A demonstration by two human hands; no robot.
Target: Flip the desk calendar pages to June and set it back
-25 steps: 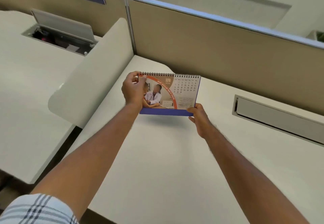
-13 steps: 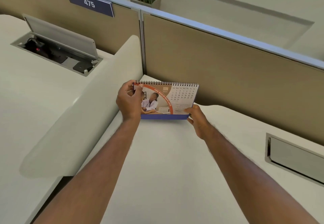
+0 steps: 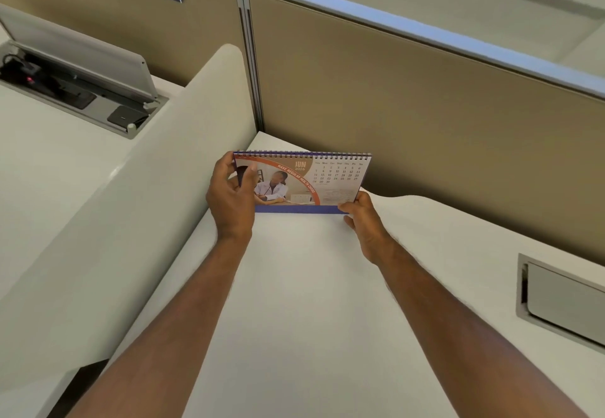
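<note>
The spiral-bound desk calendar (image 3: 327, 181) stands upright at the far end of the white desk (image 3: 294, 303), close to the tan partition. Its front page reads JUN, with a photo on the left and the date grid on the right. A blue base strip runs along its bottom, level with the desk surface. My left hand (image 3: 230, 198) grips the calendar's left edge, thumb on the front of the page. My right hand (image 3: 363, 217) holds the lower right corner between thumb and fingers.
A tan partition (image 3: 425, 116) with a metal top rail rises right behind the calendar. A curved white side divider (image 3: 157, 188) runs along the left. A closed cable hatch (image 3: 563, 299) sits at the right, an open cable box (image 3: 78, 86) on the neighbouring desk.
Both hands have carried the calendar farther away and down toward the back corner of the desk. The grip of each hand is the same.
</note>
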